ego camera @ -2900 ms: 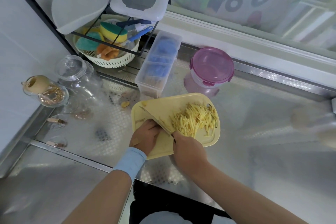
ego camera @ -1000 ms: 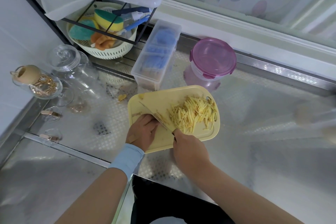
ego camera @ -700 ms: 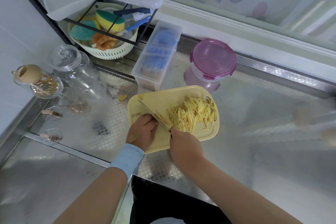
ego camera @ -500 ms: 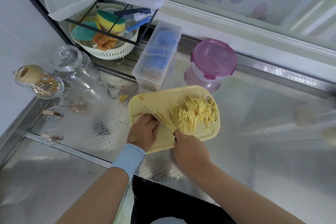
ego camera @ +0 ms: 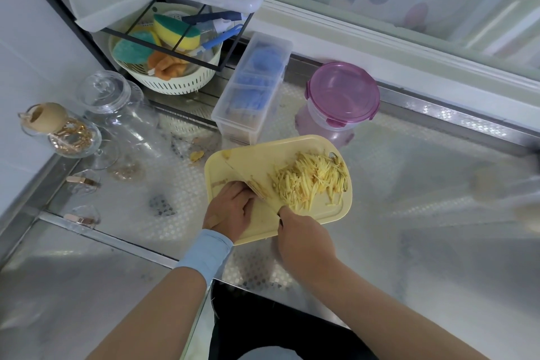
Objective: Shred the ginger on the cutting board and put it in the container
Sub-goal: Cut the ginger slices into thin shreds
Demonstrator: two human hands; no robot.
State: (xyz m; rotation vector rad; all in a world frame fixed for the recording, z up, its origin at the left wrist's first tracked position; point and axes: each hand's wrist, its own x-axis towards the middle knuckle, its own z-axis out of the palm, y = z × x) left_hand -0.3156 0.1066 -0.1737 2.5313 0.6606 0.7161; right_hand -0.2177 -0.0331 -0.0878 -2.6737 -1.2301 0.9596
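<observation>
Fingers (ego camera: 241, 194) of the left hand (ego camera: 229, 212) are curled under on the near left of the yellow cutting board (ego camera: 292, 149), knuckles against the blade of the knife (ego camera: 248, 181). Whatever they pin down is hidden, so I cannot tell if they hold anything. The right hand (ego camera: 304, 238) is wrapped around the knife's handle, the blade slanting away to the left across the board. The shredded ginger (ego camera: 309, 181) lies heaped on the board's right half. Just behind the board stands the round container (ego camera: 342, 93), its pink lid clipped on and its contents unclear. Left of it, a clear oblong box (ego camera: 230, 123) holds blue items. A slotted basket (ego camera: 175, 86) carries sponges, and a glass cup (ego camera: 95, 142) holds gold clips.
</observation>
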